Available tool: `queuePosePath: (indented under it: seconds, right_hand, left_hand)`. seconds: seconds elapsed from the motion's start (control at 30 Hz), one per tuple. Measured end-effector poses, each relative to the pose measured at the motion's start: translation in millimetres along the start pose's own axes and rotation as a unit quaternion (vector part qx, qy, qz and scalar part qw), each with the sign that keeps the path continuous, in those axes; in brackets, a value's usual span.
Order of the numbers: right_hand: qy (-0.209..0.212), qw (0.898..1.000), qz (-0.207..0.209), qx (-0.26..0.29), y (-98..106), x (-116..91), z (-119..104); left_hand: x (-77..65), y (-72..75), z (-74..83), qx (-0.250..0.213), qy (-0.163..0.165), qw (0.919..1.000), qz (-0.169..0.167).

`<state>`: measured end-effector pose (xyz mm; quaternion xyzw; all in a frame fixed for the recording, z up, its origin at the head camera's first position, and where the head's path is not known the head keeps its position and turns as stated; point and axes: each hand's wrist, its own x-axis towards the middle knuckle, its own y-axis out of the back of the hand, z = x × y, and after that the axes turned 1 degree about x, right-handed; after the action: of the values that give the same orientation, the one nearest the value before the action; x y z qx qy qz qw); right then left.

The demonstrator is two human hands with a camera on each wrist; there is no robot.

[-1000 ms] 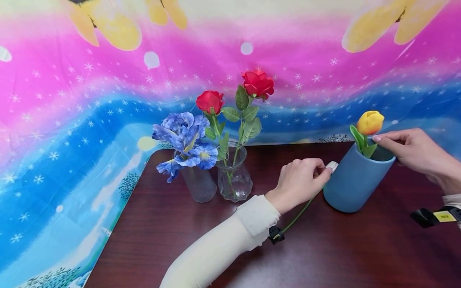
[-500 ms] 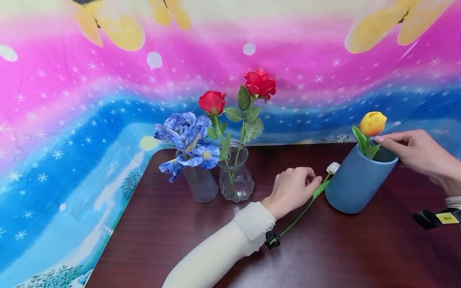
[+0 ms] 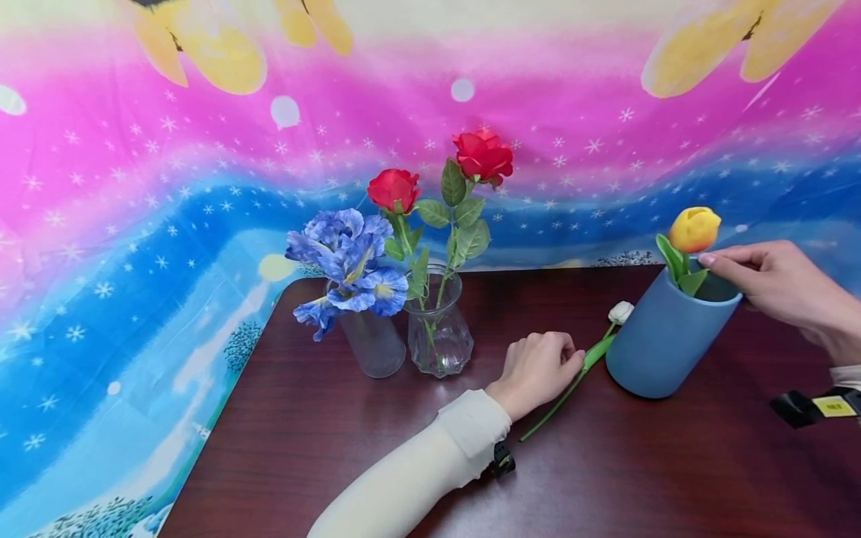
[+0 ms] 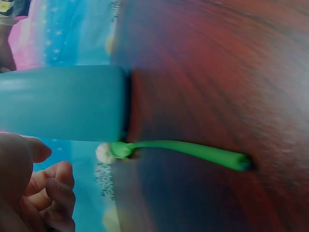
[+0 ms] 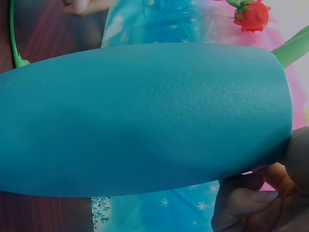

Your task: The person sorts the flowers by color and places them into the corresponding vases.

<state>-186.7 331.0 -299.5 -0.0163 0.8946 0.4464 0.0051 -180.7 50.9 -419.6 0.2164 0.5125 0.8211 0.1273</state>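
Observation:
A white artificial tulip point(image 3: 619, 312) lies on the table, its green stem slanting toward me and its bloom beside the base of the blue vase point(image 3: 666, 344). My left hand point(image 3: 538, 373) is just left of the stem, and the left wrist view shows its thumb and loosely bent fingers point(image 4: 62, 191) apart with nothing between them. At the vase's rim, my right hand point(image 3: 783, 288) pinches the wall between thumb and fingers, which the right wrist view shows at the vase mouth point(image 5: 285, 96). One yellow tulip point(image 3: 696, 229) stands in this vase, leaning on the rim.
Two red roses point(image 3: 483, 155) stand in a clear glass vase point(image 3: 440, 344) left of centre. Beside it, blue irises point(image 3: 350, 261) fill a frosted vase point(image 3: 377, 347). A patterned cloth point(image 3: 377, 112) hangs behind the dark wooden table point(image 3: 303, 441).
My left hand has let go of the white tulip near its bloom and drawn back left and toward me. The tulip rests on the table; my right hand keeps its grip on the vase.

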Motion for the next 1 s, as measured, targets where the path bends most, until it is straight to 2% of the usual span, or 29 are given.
queuePosePath:
  seconds: [0.17, 0.37, 0.73, 1.0]
  right_hand:
    - [-0.002, 1.000, -0.001, 0.000, 0.1, -0.4, -0.1]
    - [-0.005, 1.000, -0.001, 0.002, -0.3, -0.8, 0.1]
    - [-0.002, 1.000, -0.003, 0.003, 0.8, -0.3, -1.1]
    - [-0.006, 1.000, -0.008, 0.002, 1.0, -0.4, -1.4]
  left_hand:
    - [-3.5, -8.7, -3.6, 0.015, 0.011, 0.9995, -0.027]
    - [-7.5, -16.0, -3.6, 0.047, 0.005, 0.9971, -0.059]
    - [-10.0, -24.5, -1.1, 0.127, 0.015, 0.9822, -0.138]
    - [-8.8, -26.9, 2.1, 0.146, 0.012, 0.9772, -0.153]
